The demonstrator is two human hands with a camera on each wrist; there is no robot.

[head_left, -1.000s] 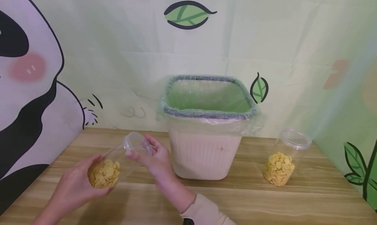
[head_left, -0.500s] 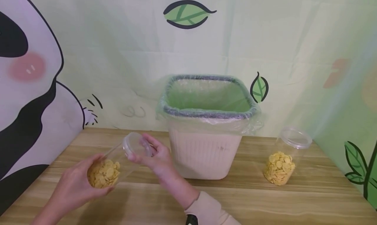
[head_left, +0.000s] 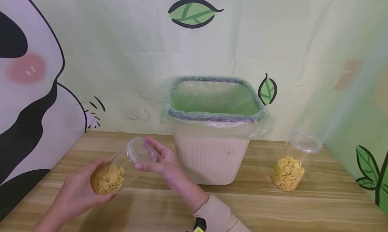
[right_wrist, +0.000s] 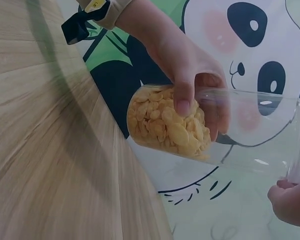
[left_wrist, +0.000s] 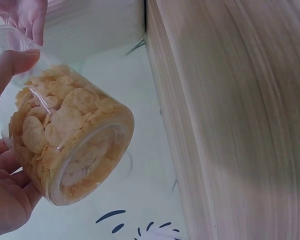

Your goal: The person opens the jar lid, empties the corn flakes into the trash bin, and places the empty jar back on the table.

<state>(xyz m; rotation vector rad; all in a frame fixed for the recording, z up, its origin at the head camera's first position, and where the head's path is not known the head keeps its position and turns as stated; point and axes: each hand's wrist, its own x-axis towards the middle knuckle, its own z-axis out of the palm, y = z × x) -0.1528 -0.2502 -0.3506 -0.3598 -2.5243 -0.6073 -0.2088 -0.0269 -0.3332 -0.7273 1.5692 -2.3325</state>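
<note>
My left hand (head_left: 74, 191) grips a clear plastic jar (head_left: 108, 179) of yellow flakes, thumb and fingers wrapped round its lower part. The jar is tilted off the table, its top leaning right and its flakes gathered towards the base. At its upper end sits a clear round lid (head_left: 131, 151). My right hand (head_left: 170, 166) holds this lid by the rim, thumb on the near side and fingers at the far side. In the left wrist view the jar's base (left_wrist: 85, 165) faces the camera. Between lid and jar no gap can be made out.
Behind the hands stands a pale waste bin (head_left: 212, 154) with a clear liner over its dark rim. Further right, a second lidded jar (head_left: 288, 174) of flakes rests upright on the wooden table (head_left: 257, 211). A printed cloth (head_left: 121, 56) with a panda hangs behind.
My right thumb has shifted down along the lid's rim, and the right wrist has swung slightly to the right. The jar and my left hand have stayed nearly still.
</note>
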